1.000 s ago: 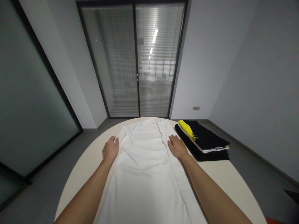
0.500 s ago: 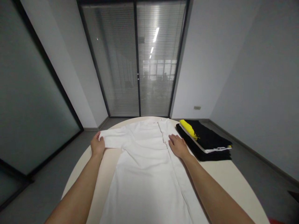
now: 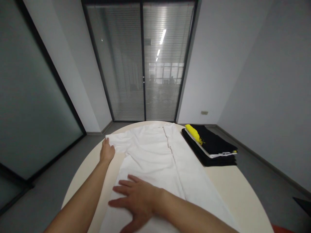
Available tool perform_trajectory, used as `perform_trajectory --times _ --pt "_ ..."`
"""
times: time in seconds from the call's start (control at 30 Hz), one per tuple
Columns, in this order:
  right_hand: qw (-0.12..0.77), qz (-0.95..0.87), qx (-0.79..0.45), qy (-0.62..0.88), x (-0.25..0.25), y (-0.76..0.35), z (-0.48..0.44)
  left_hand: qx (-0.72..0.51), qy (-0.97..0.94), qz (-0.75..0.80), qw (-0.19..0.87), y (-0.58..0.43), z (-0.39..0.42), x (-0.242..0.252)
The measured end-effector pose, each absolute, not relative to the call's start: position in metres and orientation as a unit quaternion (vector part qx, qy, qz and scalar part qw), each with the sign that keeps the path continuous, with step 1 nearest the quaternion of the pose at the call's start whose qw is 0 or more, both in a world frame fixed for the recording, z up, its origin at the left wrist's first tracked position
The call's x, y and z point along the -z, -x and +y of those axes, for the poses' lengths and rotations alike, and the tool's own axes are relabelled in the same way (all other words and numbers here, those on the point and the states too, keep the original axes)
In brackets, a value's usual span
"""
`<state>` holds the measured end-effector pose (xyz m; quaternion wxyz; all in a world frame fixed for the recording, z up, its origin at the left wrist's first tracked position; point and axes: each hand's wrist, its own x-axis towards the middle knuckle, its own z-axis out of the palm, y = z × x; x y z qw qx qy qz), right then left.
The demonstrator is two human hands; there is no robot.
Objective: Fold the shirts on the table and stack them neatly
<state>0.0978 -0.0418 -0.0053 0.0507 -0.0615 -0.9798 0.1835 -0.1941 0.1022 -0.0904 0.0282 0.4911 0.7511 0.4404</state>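
A white shirt [image 3: 155, 161] lies spread on a round cream table [image 3: 243, 197], its right side folded over the middle. My left hand [image 3: 107, 152] grips the end of the shirt's left sleeve, which is stretched out toward the table's left edge. My right hand [image 3: 136, 202] lies flat with fingers spread on the lower left part of the shirt, near me.
A stack of folded black clothes [image 3: 211, 147] with a yellow patch and a white layer sits at the table's right side. Behind the table are glass doors with blinds [image 3: 143, 64]. A glass partition runs along the left.
My right hand left the shirt's folded right edge near the collar and crossed to the lower left part. My left hand pulled the left sleeve out to the left and holds it there.
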Motion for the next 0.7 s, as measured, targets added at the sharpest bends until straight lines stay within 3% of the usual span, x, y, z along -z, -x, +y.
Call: perform_trajectory --times 0.33,0.57,0.7 --pt "0.049 -0.986 -0.155 0.047 0.036 -0.101 -0.067 -0.447 -0.468 0.762 0.041 0.205 0.112 0.079" --pt "0.045 -0.983 -0.179 0.026 0.023 -0.106 -0.057 -0.479 -0.399 0.780 0.048 0.214 0.110 0.061" --pt "0.096 -0.961 -0.196 0.170 0.012 -0.112 -0.024 -0.512 -0.372 0.774 0.024 0.202 0.105 0.051"
